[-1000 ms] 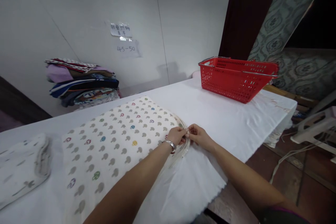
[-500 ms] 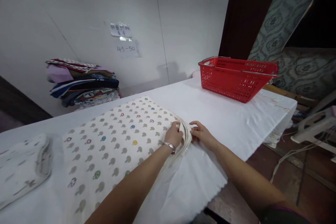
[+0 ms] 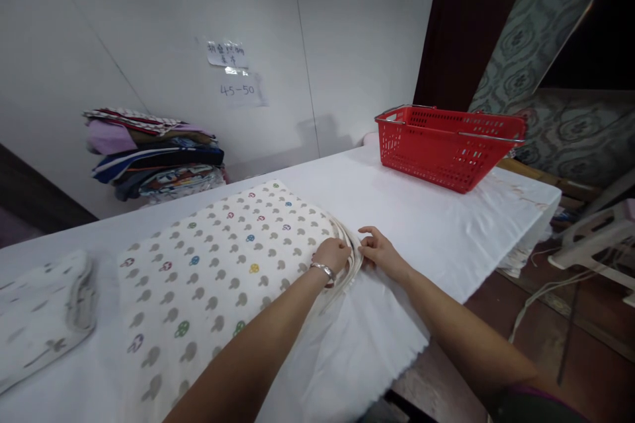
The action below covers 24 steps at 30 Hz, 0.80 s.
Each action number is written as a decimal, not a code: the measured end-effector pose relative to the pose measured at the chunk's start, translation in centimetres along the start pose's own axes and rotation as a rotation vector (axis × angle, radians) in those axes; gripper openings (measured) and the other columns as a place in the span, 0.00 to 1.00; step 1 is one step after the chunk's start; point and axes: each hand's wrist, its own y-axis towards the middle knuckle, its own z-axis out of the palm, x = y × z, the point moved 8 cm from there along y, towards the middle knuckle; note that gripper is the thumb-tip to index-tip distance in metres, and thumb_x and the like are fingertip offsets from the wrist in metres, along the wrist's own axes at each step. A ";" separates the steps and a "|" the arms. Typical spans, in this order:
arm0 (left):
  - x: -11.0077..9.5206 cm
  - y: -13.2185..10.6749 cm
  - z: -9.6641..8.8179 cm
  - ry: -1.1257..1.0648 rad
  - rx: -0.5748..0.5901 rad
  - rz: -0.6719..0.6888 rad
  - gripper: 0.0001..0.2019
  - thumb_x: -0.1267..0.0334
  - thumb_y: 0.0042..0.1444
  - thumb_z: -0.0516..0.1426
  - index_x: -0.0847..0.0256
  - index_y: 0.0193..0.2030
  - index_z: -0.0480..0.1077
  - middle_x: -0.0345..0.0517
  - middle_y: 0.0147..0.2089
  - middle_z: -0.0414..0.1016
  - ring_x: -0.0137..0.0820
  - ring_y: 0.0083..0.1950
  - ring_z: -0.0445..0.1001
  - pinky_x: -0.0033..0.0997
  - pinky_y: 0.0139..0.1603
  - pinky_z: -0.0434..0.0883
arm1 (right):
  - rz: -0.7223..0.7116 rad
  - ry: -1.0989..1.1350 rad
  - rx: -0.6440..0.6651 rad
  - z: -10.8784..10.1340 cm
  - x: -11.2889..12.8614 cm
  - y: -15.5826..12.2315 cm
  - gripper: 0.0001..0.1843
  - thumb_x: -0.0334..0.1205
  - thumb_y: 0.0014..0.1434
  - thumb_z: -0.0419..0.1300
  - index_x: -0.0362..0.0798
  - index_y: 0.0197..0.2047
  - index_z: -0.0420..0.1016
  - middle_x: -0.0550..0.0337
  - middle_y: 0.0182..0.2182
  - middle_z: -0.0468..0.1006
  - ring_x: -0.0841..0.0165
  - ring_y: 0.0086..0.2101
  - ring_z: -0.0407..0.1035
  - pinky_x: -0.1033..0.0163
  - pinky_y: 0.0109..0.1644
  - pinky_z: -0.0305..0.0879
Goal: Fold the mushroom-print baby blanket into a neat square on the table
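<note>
Cream mushroom-print cloth, layered; lower left to centre of frame, leftward of right hand, beneath nearer left hand. Both hands narrowed: left pinching inner edge layers, right outer.

Here we have a broad open lane across the white cloth-covered table between the cream mushroom-printed fabric and the red perforated plastic basket, our bare right hand obstructing its near end, while leftward a slim strip stops at the thick white folded cloth bundle.
</note>
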 end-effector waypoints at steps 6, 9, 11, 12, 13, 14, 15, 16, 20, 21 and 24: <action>-1.1 0.0 -1.1 -0.069 -0.049 0.008 0.10 0.61 0.48 0.51 0.62 0.22 0.69 0.39 0.24 0.70 0.25 0.26 0.66 0.23 0.27 0.58 | -0.021 -0.026 -0.014 0.1 0.4 -0.2 0.22 0.37 0.45 0.57 0.50 0.44 0.57 0.73 0.21 0.64 0.78 0.15 0.58 0.72 0.15 0.52; -1.6 -0.3 -0.7 -0.075 -0.025 0.020 0.09 0.61 0.46 0.53 0.62 0.20 0.69 0.38 0.22 0.70 0.25 0.25 0.65 0.24 0.26 0.58 | -0.028 0.008 -0.016 0.1 0.5 -0.3 0.21 0.37 0.45 0.57 0.51 0.44 0.57 0.74 0.22 0.64 0.78 0.14 0.57 0.72 0.15 0.53; -1.8 -0.5 -0.4 -0.076 -0.020 0.028 0.10 0.61 0.47 0.53 0.62 0.19 0.68 0.38 0.20 0.68 0.25 0.25 0.65 0.25 0.26 0.58 | -0.024 0.021 -0.017 0.1 0.5 -0.3 0.21 0.37 0.45 0.57 0.51 0.44 0.57 0.73 0.22 0.64 0.78 0.14 0.57 0.71 0.15 0.53; -1.9 -0.6 -0.3 -0.076 -0.022 0.034 0.11 0.61 0.47 0.52 0.62 0.19 0.68 0.38 0.20 0.68 0.25 0.25 0.65 0.25 0.26 0.58 | -0.022 0.025 -0.014 0.1 0.5 -0.3 0.21 0.37 0.45 0.57 0.51 0.44 0.57 0.73 0.22 0.64 0.78 0.14 0.58 0.71 0.15 0.54; -1.9 -0.7 -0.3 -0.076 -0.024 0.040 0.11 0.61 0.48 0.52 0.62 0.20 0.68 0.38 0.20 0.68 0.25 0.25 0.65 0.25 0.27 0.58 | -0.022 0.027 -0.012 0.1 0.6 -0.3 0.21 0.37 0.45 0.57 0.51 0.44 0.58 0.73 0.22 0.65 0.78 0.15 0.58 0.71 0.15 0.54; -2.0 -0.8 -0.3 -0.077 -0.024 0.046 0.11 0.62 0.48 0.51 0.62 0.20 0.69 0.38 0.21 0.68 0.26 0.26 0.65 0.25 0.27 0.59 | -0.020 0.029 -0.011 0.1 0.6 -0.3 0.21 0.37 0.45 0.57 0.51 0.44 0.58 0.73 0.22 0.65 0.78 0.15 0.58 0.71 0.15 0.55; -2.1 -0.9 -0.3 -0.073 -0.025 0.056 0.11 0.62 0.48 0.52 0.62 0.21 0.70 0.39 0.22 0.68 0.26 0.27 0.65 0.25 0.28 0.59 | -0.019 0.031 -0.012 0.1 0.6 -0.3 0.20 0.37 0.45 0.56 0.50 0.44 0.58 0.72 0.22 0.65 0.77 0.15 0.59 0.71 0.16 0.55; -2.3 -1.0 -0.4 -0.061 -0.032 0.069 0.10 0.63 0.48 0.52 0.62 0.22 0.70 0.40 0.24 0.69 0.26 0.28 0.66 0.25 0.29 0.60 | -0.018 0.036 -0.014 0.0 0.6 -0.3 0.21 0.36 0.45 0.56 0.50 0.44 0.58 0.72 0.22 0.65 0.77 0.16 0.59 0.71 0.16 0.56; -3.4 -2.2 -0.7 0.067 -0.093 0.181 0.09 0.62 0.50 0.52 0.60 0.29 0.73 0.44 0.35 0.70 0.28 0.34 0.68 0.27 0.34 0.62 | -0.026 0.073 0.016 0.1 0.4 -0.3 0.22 0.37 0.46 0.58 0.51 0.46 0.58 0.71 0.24 0.66 0.76 0.18 0.62 0.70 0.19 0.60; -3.6 -2.6 -0.6 0.099 -0.099 0.205 0.10 0.61 0.52 0.51 0.59 0.31 0.73 0.44 0.36 0.69 0.28 0.35 0.68 0.27 0.35 0.63 | -0.027 0.079 0.029 0.1 0.3 -0.2 0.22 0.39 0.47 0.58 0.51 0.47 0.58 0.70 0.25 0.66 0.76 0.19 0.63 0.69 0.19 0.61; -3.4 -3.4 0.0 0.142 -0.089 0.220 0.11 0.62 0.54 0.49 0.56 0.37 0.73 0.43 0.38 0.67 0.28 0.35 0.67 0.27 0.33 0.63 | -0.021 0.060 0.033 0.1 -0.1 -0.1 0.24 0.46 0.50 0.58 0.52 0.49 0.57 0.70 0.25 0.66 0.76 0.17 0.63 0.68 0.19 0.62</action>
